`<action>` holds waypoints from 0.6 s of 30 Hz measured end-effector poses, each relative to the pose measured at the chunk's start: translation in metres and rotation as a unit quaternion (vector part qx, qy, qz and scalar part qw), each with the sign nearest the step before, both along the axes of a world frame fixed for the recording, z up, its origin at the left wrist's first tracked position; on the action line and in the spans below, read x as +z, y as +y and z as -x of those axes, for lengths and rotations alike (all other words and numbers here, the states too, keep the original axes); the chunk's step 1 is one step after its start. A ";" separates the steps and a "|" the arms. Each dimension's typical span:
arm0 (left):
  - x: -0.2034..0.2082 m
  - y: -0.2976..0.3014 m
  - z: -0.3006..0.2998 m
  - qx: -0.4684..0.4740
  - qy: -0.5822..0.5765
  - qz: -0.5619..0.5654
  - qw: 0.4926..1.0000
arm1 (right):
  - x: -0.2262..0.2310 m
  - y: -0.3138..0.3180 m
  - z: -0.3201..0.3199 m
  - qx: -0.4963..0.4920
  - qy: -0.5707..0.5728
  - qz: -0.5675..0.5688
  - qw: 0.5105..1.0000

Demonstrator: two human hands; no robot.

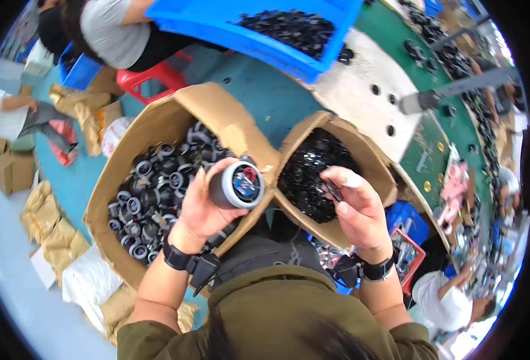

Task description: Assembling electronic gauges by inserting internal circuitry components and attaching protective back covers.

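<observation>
Cylinder (236, 186) sits clasped in the left hand (202, 207).

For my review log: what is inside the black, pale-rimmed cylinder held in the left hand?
Within the rim of the cylinder, a blue part and a red loop can be seen. Whatever lies deeper is covered by these and the cylinder's own side.

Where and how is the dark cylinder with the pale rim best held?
Probably around the dark side wall of the cylinder, coming from the left, as the left hand does. The body is round, and the end with the pale rim, showing red wire and a blue part, faces the camera, so that end is better left uncovered.
</observation>
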State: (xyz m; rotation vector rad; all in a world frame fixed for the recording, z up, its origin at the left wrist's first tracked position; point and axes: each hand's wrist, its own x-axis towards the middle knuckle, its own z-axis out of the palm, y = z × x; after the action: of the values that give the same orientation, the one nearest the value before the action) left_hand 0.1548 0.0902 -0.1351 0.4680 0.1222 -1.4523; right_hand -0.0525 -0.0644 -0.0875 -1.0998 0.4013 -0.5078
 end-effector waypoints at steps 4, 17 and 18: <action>0.014 -0.037 0.052 -0.108 0.031 0.134 0.985 | 0.055 -0.002 0.007 0.008 0.054 0.298 0.953; 0.094 -0.065 0.126 -0.279 0.006 0.073 0.958 | 0.101 0.021 0.094 -0.126 -0.086 0.242 0.958; 0.097 -0.065 0.132 -0.295 0.011 0.055 0.954 | 0.101 0.022 0.097 -0.116 -0.083 0.261 0.955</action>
State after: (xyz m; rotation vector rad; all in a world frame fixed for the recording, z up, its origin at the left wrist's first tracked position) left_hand 0.0228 0.0252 -0.0381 0.4134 -0.0907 -2.0384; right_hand -0.1490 -0.0420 0.0135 -1.5129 0.2528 -0.9436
